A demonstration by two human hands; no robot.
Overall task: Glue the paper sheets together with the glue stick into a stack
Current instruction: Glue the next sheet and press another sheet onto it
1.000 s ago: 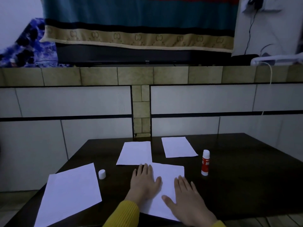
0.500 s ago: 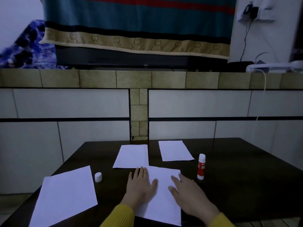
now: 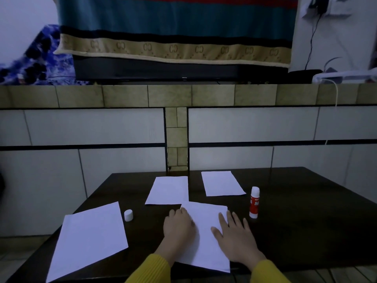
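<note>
The white rectangular paper sheet under the hands (image 3: 206,237) lies flat at the near centre of the dark wooden table (image 3: 306,221), long axis running from the near edge toward the far edge, leaning slightly left at the far end. At its far right corner a second edge shows just beneath the top one, so at least two sheets lie layered here; an exact count cannot be told.

The left hand (image 3: 178,227) rests palm-down on the left part of this sheet, fingers straight and together, gripping nothing. The right hand (image 3: 234,235) rests palm-down on the right part, fingers straight and spread, partly over the right edge — also gripping nothing. Both wrists show yellow knitted sleeves (image 3: 151,269).

Three further white sheets lie singly on the table:
- far-centre sheet (image 3: 168,190), its near right corner touching or just overlapping the pressed sheet;
- far-right sheet (image 3: 222,183), apart from the others;
- large sheet at the near left (image 3: 87,240), turned at an angle.

One red-and-white glue stick (image 3: 254,202) stands upright, uncapped, just right of the pressed sheet. One small white cap (image 3: 128,215) stands between the left sheet and the left hand.
</note>
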